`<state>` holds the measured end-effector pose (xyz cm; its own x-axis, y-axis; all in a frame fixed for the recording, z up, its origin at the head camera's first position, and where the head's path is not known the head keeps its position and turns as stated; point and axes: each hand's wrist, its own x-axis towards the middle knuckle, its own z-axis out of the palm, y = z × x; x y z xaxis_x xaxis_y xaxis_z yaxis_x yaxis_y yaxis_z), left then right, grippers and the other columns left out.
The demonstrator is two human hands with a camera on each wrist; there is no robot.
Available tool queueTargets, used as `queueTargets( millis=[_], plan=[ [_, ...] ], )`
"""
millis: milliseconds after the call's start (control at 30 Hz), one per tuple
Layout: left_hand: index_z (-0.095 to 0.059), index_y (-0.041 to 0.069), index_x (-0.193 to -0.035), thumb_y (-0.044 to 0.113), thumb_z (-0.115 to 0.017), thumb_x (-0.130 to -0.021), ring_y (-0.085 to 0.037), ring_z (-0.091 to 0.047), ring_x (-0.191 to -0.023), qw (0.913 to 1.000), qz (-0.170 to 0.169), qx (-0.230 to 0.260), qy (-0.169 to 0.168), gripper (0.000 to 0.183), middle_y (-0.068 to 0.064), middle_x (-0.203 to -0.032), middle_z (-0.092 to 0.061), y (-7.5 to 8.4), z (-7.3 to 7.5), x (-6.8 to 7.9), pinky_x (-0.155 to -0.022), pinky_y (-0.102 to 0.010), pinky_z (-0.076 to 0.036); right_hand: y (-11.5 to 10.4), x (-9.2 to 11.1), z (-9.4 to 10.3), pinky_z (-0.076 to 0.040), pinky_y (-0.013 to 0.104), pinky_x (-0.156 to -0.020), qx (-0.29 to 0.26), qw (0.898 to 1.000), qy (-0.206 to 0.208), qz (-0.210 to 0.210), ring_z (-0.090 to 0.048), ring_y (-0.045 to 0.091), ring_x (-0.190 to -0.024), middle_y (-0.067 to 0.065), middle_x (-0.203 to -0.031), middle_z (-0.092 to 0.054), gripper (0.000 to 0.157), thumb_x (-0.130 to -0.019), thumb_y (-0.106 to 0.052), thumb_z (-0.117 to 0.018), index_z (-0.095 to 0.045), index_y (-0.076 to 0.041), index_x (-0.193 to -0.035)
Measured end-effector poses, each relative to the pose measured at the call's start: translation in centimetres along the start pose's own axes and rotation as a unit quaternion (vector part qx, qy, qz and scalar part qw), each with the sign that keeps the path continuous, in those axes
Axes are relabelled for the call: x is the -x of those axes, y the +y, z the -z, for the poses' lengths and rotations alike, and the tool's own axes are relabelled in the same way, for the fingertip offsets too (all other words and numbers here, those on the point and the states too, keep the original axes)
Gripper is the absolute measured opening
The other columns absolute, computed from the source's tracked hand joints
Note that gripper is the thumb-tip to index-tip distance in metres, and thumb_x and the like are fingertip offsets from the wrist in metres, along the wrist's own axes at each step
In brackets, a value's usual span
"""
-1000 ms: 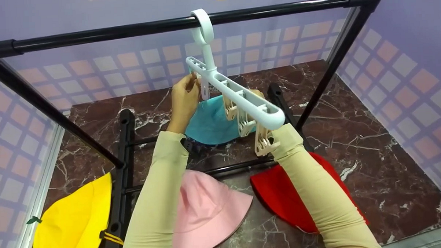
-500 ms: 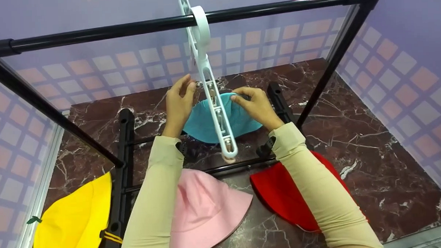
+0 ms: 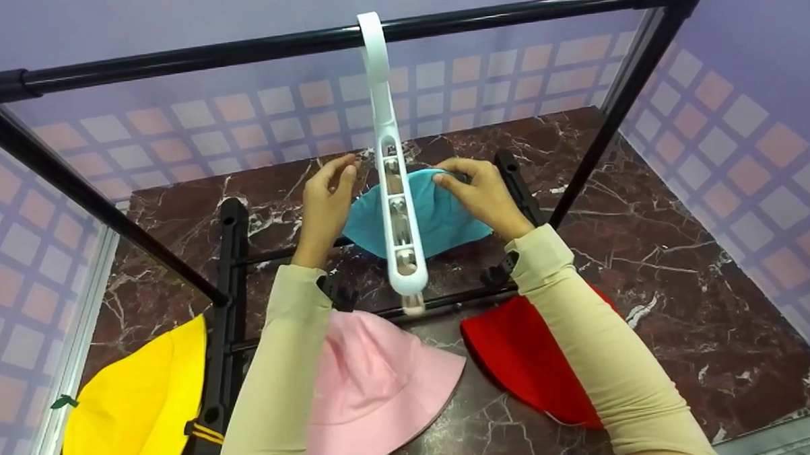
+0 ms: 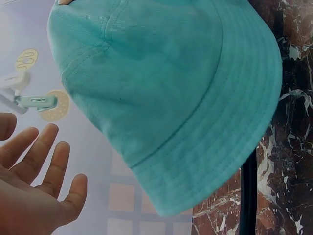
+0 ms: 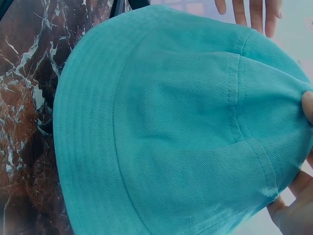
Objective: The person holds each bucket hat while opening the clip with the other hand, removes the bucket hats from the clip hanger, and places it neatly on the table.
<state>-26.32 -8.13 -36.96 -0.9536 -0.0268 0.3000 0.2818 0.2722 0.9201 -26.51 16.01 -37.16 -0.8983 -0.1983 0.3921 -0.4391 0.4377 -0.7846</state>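
Note:
My right hand [image 3: 481, 194] pinches a turquoise bucket hat [image 3: 445, 212] by its crown; the brim hangs downward. In the right wrist view the thumb and fingers press the fabric of the hat [image 5: 171, 117] together at the crown. My left hand [image 3: 323, 203] is raised to the left of the hat, fingers relaxed and apart from it, as the left wrist view of that hand [image 4: 39, 191] also shows. Between the hands hangs a white clip hanger [image 3: 407, 281], its ring hook around the black rail. One pale clip [image 3: 413, 303] shows under its near end.
A yellow hat [image 3: 135, 405] lies at the left, a pink hat [image 3: 384, 390] in the front middle and a red hat [image 3: 524, 365] at the right, partly under my right sleeve. The black rack's rail [image 3: 190, 64] crosses above; its base bars [image 3: 227, 260] lie on dark marbled stone.
My left hand has come away from the hanger's far end. The hanger has swung round, its near end now pointing towards me. The right hand still holds the hat, slightly further right.

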Motion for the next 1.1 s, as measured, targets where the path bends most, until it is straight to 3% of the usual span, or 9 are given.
queueTargets(
  millis=[233,467,633,800,967,1100],
  plan=[
    [-0.059,-0.002,-0.127,0.015,-0.051,-0.100,-0.023,-0.060,-0.110,0.9997,-0.002,0.024,-0.004,0.033,-0.016,-0.123,-0.065,0.0,0.0,1.0,-0.095,-0.031,-0.048,-0.1,0.4,0.9,-0.049,0.034,-0.092,-0.006,1.000,0.005,0.020,-0.066,0.025,-0.101,0.016,-0.107,-0.071,0.025,-0.090,-0.018,-0.065,-0.072,-0.001,-0.107],
    [-0.058,-0.003,-0.127,0.014,-0.050,-0.100,-0.026,-0.059,-0.115,0.9996,0.005,0.026,0.004,0.033,-0.018,-0.124,-0.064,0.4,0.4,2.3,-0.100,-0.032,-0.045,-0.3,0.9,2.1,-0.049,0.027,-0.086,0.001,1.000,0.018,0.008,-0.064,0.017,-0.092,0.016,-0.103,-0.072,0.025,-0.089,-0.018,-0.066,-0.072,0.001,-0.105],
    [-0.059,-0.003,-0.126,0.016,-0.052,-0.099,-0.029,-0.061,-0.105,0.9997,-0.003,0.011,0.020,0.034,-0.018,-0.122,-0.065,0.0,0.6,2.8,-0.080,-0.019,-0.047,-0.6,1.4,3.2,-0.046,0.019,-0.080,0.004,1.000,0.019,-0.005,-0.060,0.004,-0.086,0.016,-0.103,-0.072,0.026,-0.090,-0.019,-0.065,-0.071,0.001,-0.105],
    [-0.058,-0.002,-0.128,0.019,-0.053,-0.099,-0.021,-0.062,-0.103,0.9996,-0.004,0.028,0.007,0.036,-0.016,-0.123,-0.065,-0.9,0.8,3.3,-0.081,-0.019,-0.049,-0.9,2.1,4.3,-0.046,0.017,-0.077,0.001,1.000,0.018,-0.009,-0.058,0.002,-0.082,0.015,-0.099,-0.071,0.025,-0.090,-0.018,-0.065,-0.072,0.001,-0.104],
    [-0.057,0.000,-0.130,0.017,-0.053,-0.099,-0.012,-0.064,-0.087,0.9963,0.014,0.083,-0.018,0.036,-0.022,-0.116,-0.064,-0.8,0.9,4.2,-0.078,-0.026,-0.053,-1.2,3.0,5.3,-0.044,0.017,-0.074,0.010,1.000,0.005,-0.020,-0.056,0.004,-0.079,0.015,-0.099,-0.070,0.025,-0.092,-0.020,-0.063,-0.072,-0.001,-0.106],
    [-0.057,-0.001,-0.130,0.012,-0.052,-0.099,-0.006,-0.062,-0.083,0.9961,0.005,0.085,-0.022,0.034,-0.023,-0.116,-0.064,-0.6,0.8,4.8,-0.075,-0.021,-0.052,-1.3,3.6,6.1,-0.044,0.017,-0.073,0.021,1.000,-0.005,-0.021,-0.057,0.005,-0.080,0.013,-0.102,-0.071,0.025,-0.093,-0.021,-0.063,-0.071,-0.002,-0.107]
  ],
)
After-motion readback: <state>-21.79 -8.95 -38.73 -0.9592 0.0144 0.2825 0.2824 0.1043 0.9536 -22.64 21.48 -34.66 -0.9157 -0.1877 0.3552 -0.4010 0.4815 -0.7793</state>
